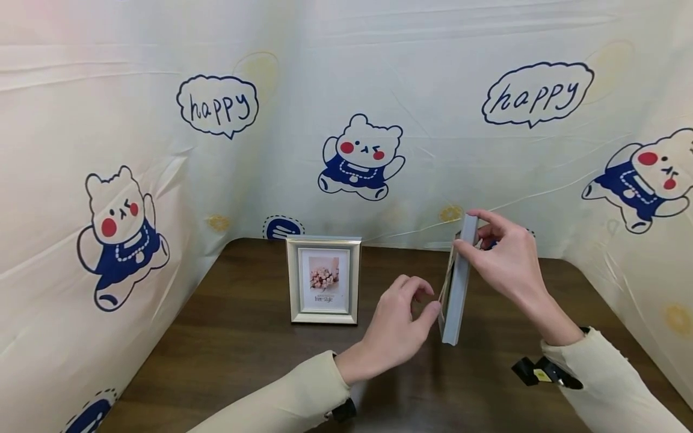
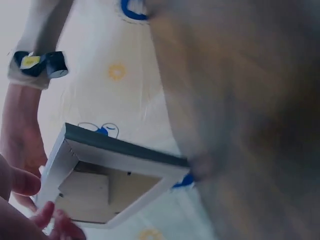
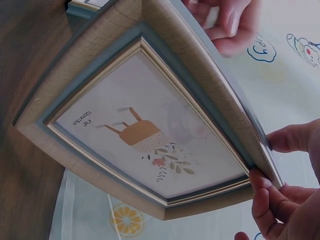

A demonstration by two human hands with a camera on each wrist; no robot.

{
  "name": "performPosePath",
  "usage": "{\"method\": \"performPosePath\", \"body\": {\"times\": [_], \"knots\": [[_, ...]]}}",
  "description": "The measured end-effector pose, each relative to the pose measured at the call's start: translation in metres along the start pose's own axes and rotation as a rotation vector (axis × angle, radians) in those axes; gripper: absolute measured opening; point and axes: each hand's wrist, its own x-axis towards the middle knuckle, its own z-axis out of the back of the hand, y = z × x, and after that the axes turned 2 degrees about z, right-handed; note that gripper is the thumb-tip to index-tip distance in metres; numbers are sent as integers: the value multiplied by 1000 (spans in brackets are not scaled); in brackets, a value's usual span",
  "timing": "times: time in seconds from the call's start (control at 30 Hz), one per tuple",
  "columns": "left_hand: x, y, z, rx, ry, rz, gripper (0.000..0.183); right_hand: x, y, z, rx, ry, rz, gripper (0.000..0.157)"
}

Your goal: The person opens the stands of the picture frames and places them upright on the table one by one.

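My right hand (image 1: 506, 255) pinches the upper end of a picture frame (image 1: 460, 282), held upright and almost edge-on in the head view. Its front, seen in the right wrist view, has a wood-toned border (image 3: 70, 60) around a print of an orange vase-like shape with leafy sprigs. The brown back panel (image 2: 132, 190) with a pale flap faces my left hand (image 1: 397, 319). That hand's fingers are loosely bent beside the frame's lower part, with no grip visible; whether the thumb touches it I cannot tell.
A second, silver-toned picture frame (image 1: 295, 282) with a flower picture stands upright on the dark wooden table (image 1: 233, 337), left of my hands. Pale curtain cloth (image 1: 444, 162) printed with bears encloses the table at the back and sides.
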Motion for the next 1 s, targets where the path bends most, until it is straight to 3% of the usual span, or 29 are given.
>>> {"method": "performPosePath", "body": {"times": [0.13,0.33,0.8,1.0], "knots": [[2,3,0,-178,89,150,17,1,0,1,3,6,1,48],[2,4,-1,-231,168,256,25,2,0,1,4,12,-6,48],[3,0,-3,-273,290,300,36,-2,0,5,9,12,-11,49],[3,1,-3,-295,289,316,37,-1,0,6,9,2,0,49]]}}
